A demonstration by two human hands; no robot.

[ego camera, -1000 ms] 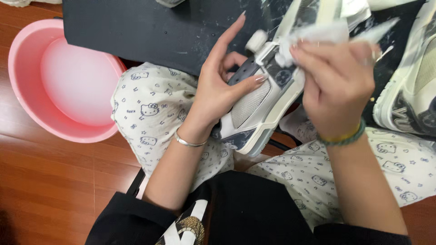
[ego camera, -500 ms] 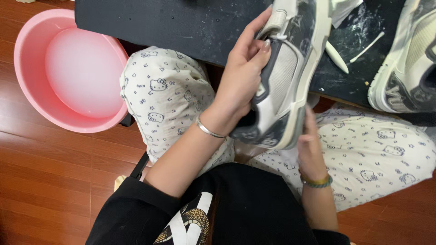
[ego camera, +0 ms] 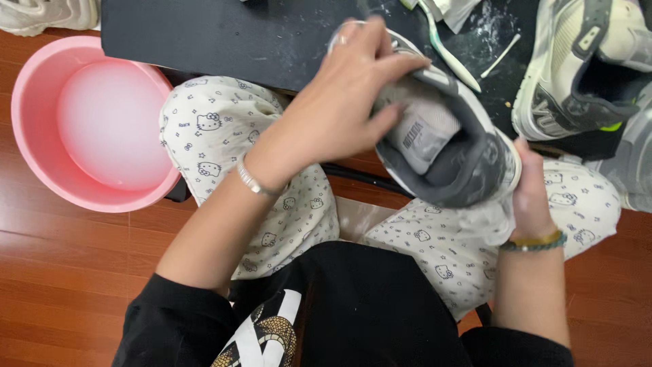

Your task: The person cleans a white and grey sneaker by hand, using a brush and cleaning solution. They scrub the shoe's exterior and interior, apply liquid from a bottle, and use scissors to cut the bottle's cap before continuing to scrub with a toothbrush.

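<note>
A grey and white sneaker [ego camera: 454, 151] is held over my lap, its opening and tongue turned up toward me. My left hand [ego camera: 346, 102] grips the sneaker from above, fingers curled over its front and tongue. My right hand [ego camera: 531, 197] sits under the sneaker's heel on the right, pressing a white cloth [ego camera: 492, 217] against it. Most of that hand's fingers are hidden behind the shoe.
A pink basin [ego camera: 41, 163] with cloudy water stands on the wooden floor at left. A black board [ego camera: 224, 37] lies ahead, bearing a toothbrush [ego camera: 449, 49], a cotton swab [ego camera: 501, 56] and a second sneaker [ego camera: 577, 68]. Another pale shoe [ego camera: 41, 15] sits top left.
The sneaker has been turned from sole-side toward me to opening up. My left hand shifted on top of it. My right hand moved from wiping above to under the heel.
</note>
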